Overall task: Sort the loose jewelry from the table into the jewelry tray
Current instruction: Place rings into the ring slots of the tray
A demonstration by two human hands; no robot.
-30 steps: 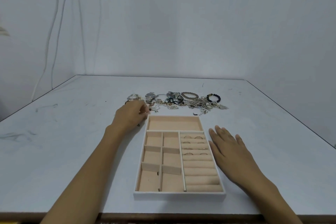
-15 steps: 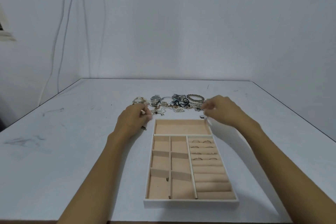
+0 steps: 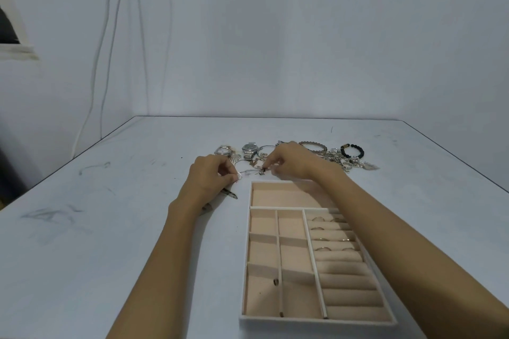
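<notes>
Found the jewelry tray [image 3: 316,322] nearest, right of centre on the bench [image 3: 82,242], with its front rim close to the near bench edge. Counted several rings [image 3: 319,219] seated in the rolls along the tray's right side, and one small dark piece [image 3: 275,281] in the near-left compartment.

Traced both forearms up from the bottom edge: the left over bare bench beside the tray's left wall, the right slanting across above the tray's right half.

Located the left grip [image 3: 212,176] just beyond the tray's far-left corner, knuckles up, fingers curled, thumb and fingertip pinching one end of a thin chain [image 3: 249,171]. Located the right grip [image 3: 289,158] beyond the far rim, fingers curled downward, pinching the other end of the same chain. Saw the chain stretched between the two, outside the tray. Could not tell whether it touched the bench. Noted a slim dark item [image 3: 230,194] lying on the bench under the left grip's near edge.

Logged the loose jewelry [image 3: 334,158] in a row just behind the grips: a watch [image 3: 249,149], a bangle [image 3: 312,146], a black bead bracelet [image 3: 352,151].

Registered a broad, scuffed stretch of bench left of the left forearm and more beyond the row up to the far edge; a narrower strip right of the tray. Saw cables [image 3: 104,63] hanging on the far-left wall.
</notes>
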